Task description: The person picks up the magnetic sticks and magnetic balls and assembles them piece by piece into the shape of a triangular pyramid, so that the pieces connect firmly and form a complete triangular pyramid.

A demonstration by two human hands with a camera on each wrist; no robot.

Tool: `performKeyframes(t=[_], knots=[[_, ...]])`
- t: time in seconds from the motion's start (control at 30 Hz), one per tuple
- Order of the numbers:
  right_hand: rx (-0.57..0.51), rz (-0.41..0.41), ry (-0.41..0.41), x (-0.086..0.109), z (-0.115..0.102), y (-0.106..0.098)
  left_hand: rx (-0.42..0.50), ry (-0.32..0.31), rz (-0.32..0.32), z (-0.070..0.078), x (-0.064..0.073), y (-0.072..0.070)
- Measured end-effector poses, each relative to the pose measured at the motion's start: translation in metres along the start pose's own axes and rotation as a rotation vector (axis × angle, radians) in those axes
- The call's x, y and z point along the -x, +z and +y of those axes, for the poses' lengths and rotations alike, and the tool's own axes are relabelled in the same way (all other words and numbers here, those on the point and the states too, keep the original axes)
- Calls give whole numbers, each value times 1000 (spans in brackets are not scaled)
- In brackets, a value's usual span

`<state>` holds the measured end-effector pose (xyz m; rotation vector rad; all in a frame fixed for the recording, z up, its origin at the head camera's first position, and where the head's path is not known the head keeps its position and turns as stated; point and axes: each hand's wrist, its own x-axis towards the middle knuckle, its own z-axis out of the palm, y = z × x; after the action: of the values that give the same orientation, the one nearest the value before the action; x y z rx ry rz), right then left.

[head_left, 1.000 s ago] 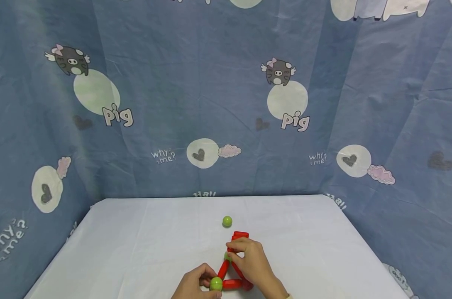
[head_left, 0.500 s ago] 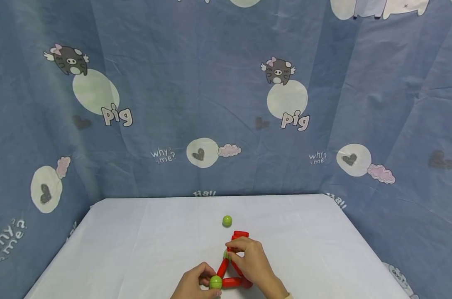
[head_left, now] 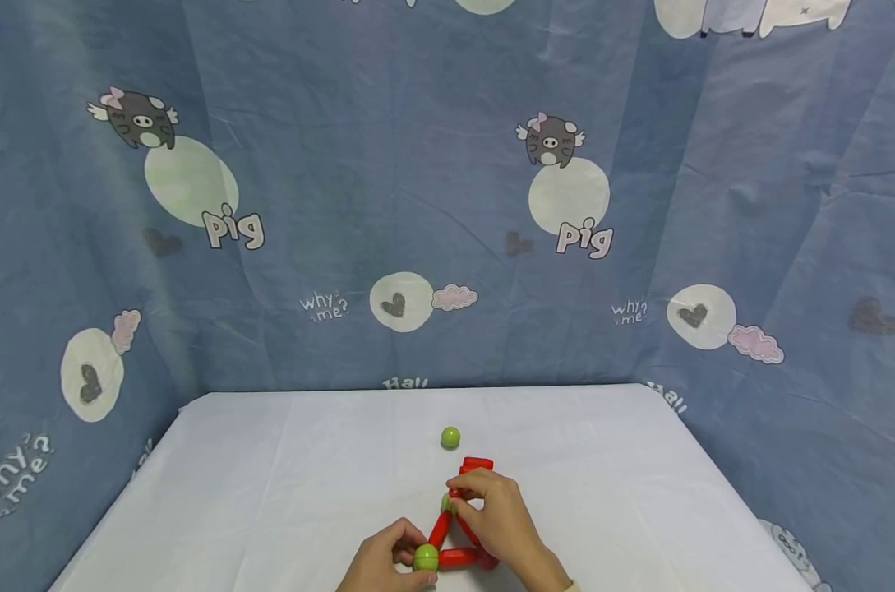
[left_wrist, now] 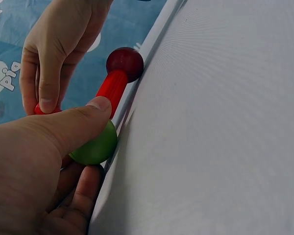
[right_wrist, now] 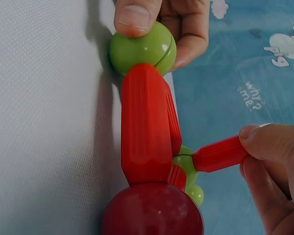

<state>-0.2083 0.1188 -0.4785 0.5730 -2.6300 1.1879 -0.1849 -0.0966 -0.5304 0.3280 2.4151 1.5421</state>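
In the head view, red rods and balls form a triangle on the white table. My left hand grips the green ball at its near left corner, thumb in front and fingers behind. A red rod runs from this ball to a dark red ball. My right hand pinches another red rod between thumb and fingers. That rod's end touches the green ball at the triangle's far corner. My right hand partly covers this corner and the right side in the head view.
A loose green ball lies farther back on the table. Just beyond my right hand lie more red rods, partly hidden by it. A blue printed cloth hangs behind the table and along its sides.
The triangle has shifted very slightly away and to the left, together with my left hand. My right hand keeps its pinch on the rod in nearly the same place.
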Motion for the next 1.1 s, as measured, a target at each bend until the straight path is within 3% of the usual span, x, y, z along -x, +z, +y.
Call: performKeyframes(t=[0.2, 0.4, 0.63, 0.87, 1.1], knots=[[-8, -15, 9, -1, 0, -1, -8, -1, 1, 0, -1, 0], [-87, 21, 24, -4, 7, -11, -12, -9, 5, 2, -1, -1], [-123, 104, 138, -7, 27, -29, -17, -63, 11, 2, -2, 1], [-114, 155, 256, -7, 51, -39, -23, -67, 13, 3, -1, 2], [-109, 171, 294, -5, 67, -41, -31, -69, 14, 5, -1, 1]])
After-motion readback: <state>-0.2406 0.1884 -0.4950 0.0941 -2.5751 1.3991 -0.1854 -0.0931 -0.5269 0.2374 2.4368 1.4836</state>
